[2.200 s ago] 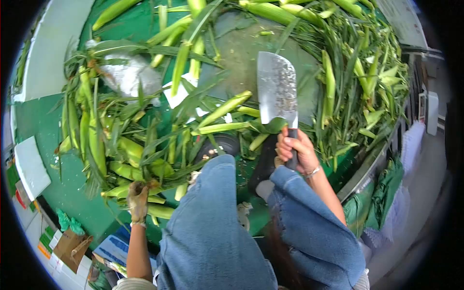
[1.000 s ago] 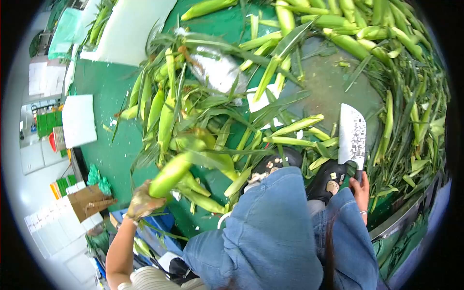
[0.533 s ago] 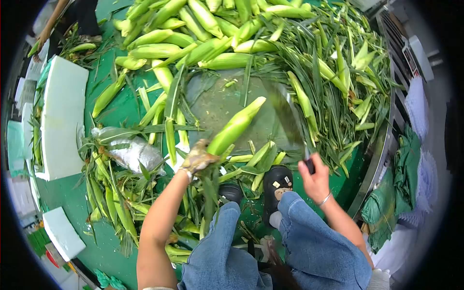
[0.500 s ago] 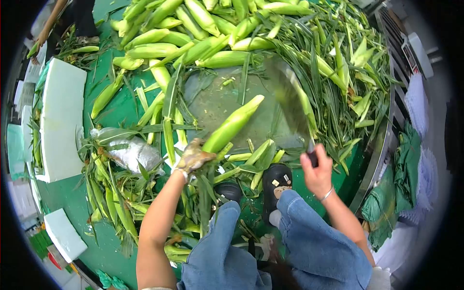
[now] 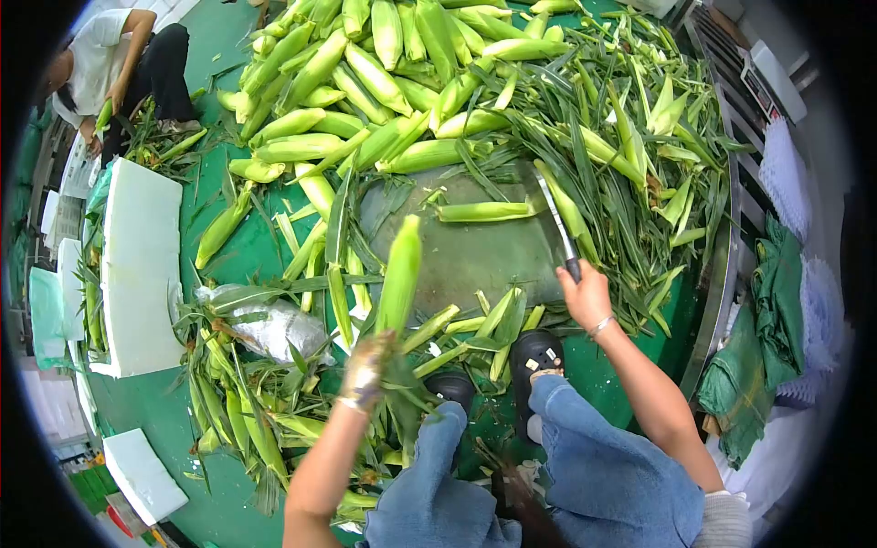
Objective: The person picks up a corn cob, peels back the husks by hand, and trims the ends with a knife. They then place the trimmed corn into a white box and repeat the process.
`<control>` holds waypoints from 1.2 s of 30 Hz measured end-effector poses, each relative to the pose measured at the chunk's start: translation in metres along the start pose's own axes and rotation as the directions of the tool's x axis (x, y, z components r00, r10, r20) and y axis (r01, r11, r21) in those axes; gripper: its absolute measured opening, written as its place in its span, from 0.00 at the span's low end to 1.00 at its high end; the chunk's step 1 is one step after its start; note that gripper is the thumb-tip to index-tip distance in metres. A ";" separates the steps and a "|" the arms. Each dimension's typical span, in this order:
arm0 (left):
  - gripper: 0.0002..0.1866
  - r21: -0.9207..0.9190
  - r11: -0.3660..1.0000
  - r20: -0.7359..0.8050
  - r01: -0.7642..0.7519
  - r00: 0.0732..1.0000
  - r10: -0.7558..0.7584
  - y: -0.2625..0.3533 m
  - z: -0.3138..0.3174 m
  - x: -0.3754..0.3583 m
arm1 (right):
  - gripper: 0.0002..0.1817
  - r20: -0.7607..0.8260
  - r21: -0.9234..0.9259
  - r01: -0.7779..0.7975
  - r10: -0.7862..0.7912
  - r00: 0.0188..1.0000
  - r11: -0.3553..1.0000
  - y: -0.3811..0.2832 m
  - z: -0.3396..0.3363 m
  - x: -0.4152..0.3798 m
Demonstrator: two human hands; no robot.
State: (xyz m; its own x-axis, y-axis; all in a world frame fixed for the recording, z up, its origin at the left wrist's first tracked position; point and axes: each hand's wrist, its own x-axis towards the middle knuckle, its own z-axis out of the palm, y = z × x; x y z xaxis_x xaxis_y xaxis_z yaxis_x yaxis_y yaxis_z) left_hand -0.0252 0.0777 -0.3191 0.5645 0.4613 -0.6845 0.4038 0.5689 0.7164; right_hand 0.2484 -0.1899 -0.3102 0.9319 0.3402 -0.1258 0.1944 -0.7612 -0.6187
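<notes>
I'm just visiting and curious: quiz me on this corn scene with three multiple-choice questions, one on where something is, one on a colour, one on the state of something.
1. Where does the cut-off corn piece lie?
A. On the chopping block
B. On the white foam board
C. In the person's lap

2. What colour is the floor sheet under the corn?
A. Blue
B. Green
C. Red

3. How is the left hand holding its corn ear?
A. Flat on the block
B. Raised, tip pointing up in the picture
C. It holds nothing

Answers:
1. A: the piece rests on the grey block, beside the cleaver gripped by the right hand.
2. B: bare green shows between the ears.
3. B: the ear stands up from the gloved hand, clear of the block.
</notes>
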 end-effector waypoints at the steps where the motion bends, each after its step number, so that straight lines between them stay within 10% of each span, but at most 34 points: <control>1: 0.21 -0.195 0.963 0.094 0.186 0.981 -0.170 0.006 0.033 -0.010 | 0.16 -0.034 0.058 -0.020 0.022 0.999 0.998 -0.006 -0.009 0.000; 3: 0.19 -0.195 0.980 0.185 0.027 0.983 0.010 -0.026 0.093 0.009 | 0.16 -0.120 0.104 0.038 -0.025 0.992 0.994 -0.013 -0.017 0.006; 4: 0.20 0.308 0.691 0.370 -0.654 0.752 0.546 -0.023 0.127 0.021 | 0.16 -0.128 0.103 0.056 -0.042 0.991 0.993 -0.016 -0.023 0.010; 6: 0.24 0.579 -0.210 0.633 -0.788 0.272 0.725 0.003 0.155 0.052 | 0.17 -0.165 0.118 0.081 -0.061 0.984 0.990 -0.019 -0.035 0.015; 7: 0.28 0.698 -0.250 0.519 -0.671 0.233 0.823 0.021 0.157 0.071 | 0.18 -0.142 0.117 0.036 -0.019 0.990 0.992 -0.037 -0.051 0.015; 9: 0.32 0.850 -0.240 0.458 -0.468 0.435 0.775 0.047 0.124 0.101 | 0.17 -0.188 0.088 0.066 -0.048 0.981 0.994 -0.048 -0.067 0.014; 11: 0.32 0.965 -0.069 0.261 -0.252 0.931 0.256 0.075 0.104 0.109 | 0.15 -0.210 0.176 0.125 -0.087 0.974 0.976 -0.063 -0.074 0.008; 22: 0.21 0.947 -0.226 0.309 -0.229 0.843 0.440 0.062 0.084 0.089 | 0.12 -0.081 0.200 0.525 -0.520 0.850 0.827 -0.046 0.004 -0.009; 25: 0.29 0.933 -0.294 0.328 -0.209 0.831 0.450 0.053 0.070 0.089 | 0.18 0.321 0.103 -0.067 0.030 0.947 0.992 0.008 0.039 -0.025; 27: 0.30 0.973 0.173 0.090 -0.155 0.939 0.333 0.054 0.069 0.068 | 0.18 0.311 0.045 -0.097 0.078 0.947 0.994 0.008 0.026 -0.028; 30: 0.29 0.440 0.894 0.082 -0.083 0.995 0.052 0.049 0.046 0.039 | 0.18 0.139 -0.024 -0.043 0.046 0.989 0.999 0.026 0.016 -0.029; 36: 0.31 0.147 0.967 0.179 -0.207 0.967 0.180 0.037 0.030 0.051 | 0.18 0.033 -0.048 -0.082 0.083 0.996 0.996 0.067 -0.008 -0.036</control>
State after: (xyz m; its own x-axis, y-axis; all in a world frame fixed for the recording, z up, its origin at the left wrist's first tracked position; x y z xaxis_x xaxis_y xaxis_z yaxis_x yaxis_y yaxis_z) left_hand 0.0403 0.1013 -0.3239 0.7474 0.4270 -0.5090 0.3793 0.3548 0.8545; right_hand 0.2308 -0.2578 -0.3407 0.9343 0.2936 -0.2022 0.1320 -0.8119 -0.5687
